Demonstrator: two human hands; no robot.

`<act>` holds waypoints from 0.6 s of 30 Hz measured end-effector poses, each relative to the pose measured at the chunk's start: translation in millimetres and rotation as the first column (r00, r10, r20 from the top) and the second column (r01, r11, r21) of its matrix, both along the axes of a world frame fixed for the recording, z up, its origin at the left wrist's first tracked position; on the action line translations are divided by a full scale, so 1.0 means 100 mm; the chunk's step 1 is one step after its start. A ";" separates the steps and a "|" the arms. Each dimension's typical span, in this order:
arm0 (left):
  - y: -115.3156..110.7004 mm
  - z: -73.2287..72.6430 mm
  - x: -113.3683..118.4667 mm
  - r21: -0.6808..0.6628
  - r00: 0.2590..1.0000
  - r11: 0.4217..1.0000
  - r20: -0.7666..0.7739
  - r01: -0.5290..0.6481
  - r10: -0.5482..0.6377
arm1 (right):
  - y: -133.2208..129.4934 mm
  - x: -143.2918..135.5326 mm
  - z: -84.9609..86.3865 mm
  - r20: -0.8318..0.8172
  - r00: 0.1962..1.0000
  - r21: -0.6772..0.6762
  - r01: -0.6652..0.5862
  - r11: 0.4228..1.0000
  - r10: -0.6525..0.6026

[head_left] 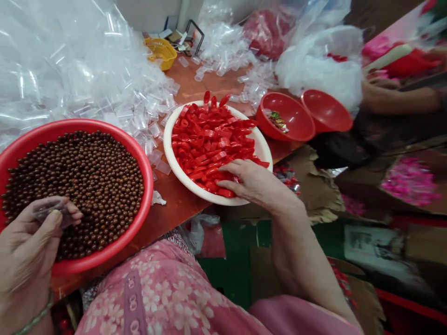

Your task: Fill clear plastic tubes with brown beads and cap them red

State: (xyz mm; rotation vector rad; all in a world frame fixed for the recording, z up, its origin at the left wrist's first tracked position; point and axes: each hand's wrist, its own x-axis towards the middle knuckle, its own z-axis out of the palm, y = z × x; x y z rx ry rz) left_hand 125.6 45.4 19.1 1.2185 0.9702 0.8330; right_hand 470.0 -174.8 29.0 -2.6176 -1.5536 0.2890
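My left hand (pixel 38 232) pinches a small clear plastic tube (pixel 49 210) between thumb and fingers, over the near left side of a red basin (pixel 148 186). Round brown balls (pixel 101 186), glossy and chocolate-coloured, fill that basin. To the right, my right hand (pixel 246 181) reaches into a white bowl (pixel 174 165) heaped with red plastic caps (pixel 209 139). Its thumb and fingers are apart and touch the caps at the near right side. Whether a cap is between them is partly hidden.
Loose clear plastic tubes (pixel 115 100) are piled across the back left. A yellow basket (pixel 162 52) stands behind. Two red bowls (pixel 288 114) sit right of the white bowl, one with small wrapped pieces. Another person's arm (pixel 401 100) is at far right, near cardboard boxes.
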 end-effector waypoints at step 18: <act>-0.18 -0.04 0.07 -0.161 0.949 0.945 0.184 0.284 -0.254 | 0.85 -1.15 0.10 -0.672 0.694 0.689 0.460 0.560 0.258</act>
